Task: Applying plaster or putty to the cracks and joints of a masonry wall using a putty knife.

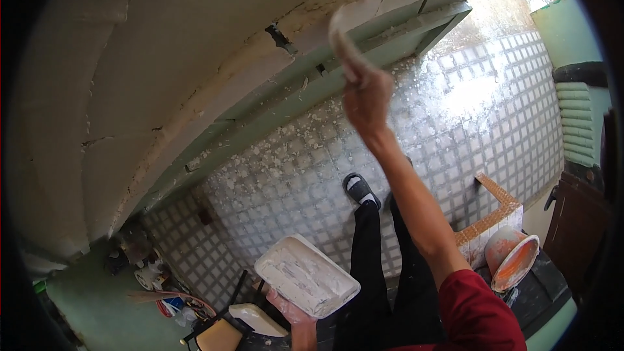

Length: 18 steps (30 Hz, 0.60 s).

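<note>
under white tray (307,274): left hand (290,307) gripping it, fingers hidden
before pale ledge (400,3): right hand (368,97) clenched round blurred tool (345,44)

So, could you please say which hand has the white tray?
The left hand, partly hidden beneath the white tray; the right hand reaches away from it, holding a blurred pale tool.

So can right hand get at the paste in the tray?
Probably yes: the left hand supports the white tray, paste exposed, and nothing visible blocks the right hand, though it's well away, gripping a blurred tool.
</note>
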### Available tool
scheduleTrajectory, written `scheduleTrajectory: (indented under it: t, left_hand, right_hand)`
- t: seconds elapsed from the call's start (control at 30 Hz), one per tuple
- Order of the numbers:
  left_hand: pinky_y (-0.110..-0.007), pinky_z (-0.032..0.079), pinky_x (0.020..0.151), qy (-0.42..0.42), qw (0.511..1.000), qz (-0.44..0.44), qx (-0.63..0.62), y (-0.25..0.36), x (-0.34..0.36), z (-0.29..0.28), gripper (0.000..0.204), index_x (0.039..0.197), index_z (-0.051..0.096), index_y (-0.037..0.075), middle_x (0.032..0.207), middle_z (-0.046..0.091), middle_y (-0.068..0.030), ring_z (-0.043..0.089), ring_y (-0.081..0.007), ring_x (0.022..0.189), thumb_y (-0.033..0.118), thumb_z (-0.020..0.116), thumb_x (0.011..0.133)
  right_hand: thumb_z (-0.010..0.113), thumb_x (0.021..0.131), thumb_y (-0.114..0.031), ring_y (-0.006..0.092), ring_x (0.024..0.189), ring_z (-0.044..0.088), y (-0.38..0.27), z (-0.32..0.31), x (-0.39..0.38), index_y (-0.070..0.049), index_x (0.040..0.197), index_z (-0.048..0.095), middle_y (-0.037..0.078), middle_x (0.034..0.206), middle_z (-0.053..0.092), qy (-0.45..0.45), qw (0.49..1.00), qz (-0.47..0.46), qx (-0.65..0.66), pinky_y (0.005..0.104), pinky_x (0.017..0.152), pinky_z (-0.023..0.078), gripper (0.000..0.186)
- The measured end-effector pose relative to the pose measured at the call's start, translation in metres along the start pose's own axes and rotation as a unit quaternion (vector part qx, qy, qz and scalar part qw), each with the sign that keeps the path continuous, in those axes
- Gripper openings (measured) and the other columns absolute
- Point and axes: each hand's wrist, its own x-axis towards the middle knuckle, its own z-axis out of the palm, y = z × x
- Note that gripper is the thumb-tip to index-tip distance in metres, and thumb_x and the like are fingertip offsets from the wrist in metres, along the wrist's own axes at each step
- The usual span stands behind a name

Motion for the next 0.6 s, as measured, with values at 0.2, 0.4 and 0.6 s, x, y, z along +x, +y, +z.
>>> scheduleTrajectory:
  t: [0.2,0.4,0.6]
  left_hand:
    - [-0.050,0.038,0.101,0.000,1.000,0.018,0.011,0.002,0.003,0.000,0.074,0.140,0.036,0.013,0.137,0.044,-0.0093,0.044,-0.0333,0.121,0.054,0.050,0.079]
    - [-0.050,0.037,0.101,0.015,1.000,0.006,0.001,-0.001,0.001,-0.002,0.074,0.140,0.036,0.013,0.137,0.043,-0.0089,0.044,-0.0332,0.122,0.055,0.049,0.080]
    - [-0.050,0.037,0.101,-0.012,1.000,-0.011,0.023,-0.006,0.004,-0.004,0.076,0.141,0.034,0.014,0.139,0.041,-0.0088,0.042,-0.0329,0.123,0.055,0.050,0.080]
  right_hand:
    - [0.058,0.085,-0.005,0.0260,0.114,0.057,-0.031,-0.007,-0.014,-0.012,0.122,0.060,0.013,0.120,0.059,-0.078,0.993,-0.087,0.032,0.0348,0.095,0.048,0.038]
    - [0.058,0.087,-0.007,0.0262,0.115,0.056,0.012,-0.025,0.027,-0.015,0.122,0.060,0.008,0.122,0.059,0.082,0.994,-0.030,0.072,0.0350,0.099,0.046,0.036]
    - [0.060,0.087,-0.013,0.0236,0.112,0.058,-0.011,0.009,-0.020,-0.022,0.120,0.062,0.002,0.121,0.060,-0.110,0.988,-0.104,0.014,0.0344,0.095,0.049,0.033]
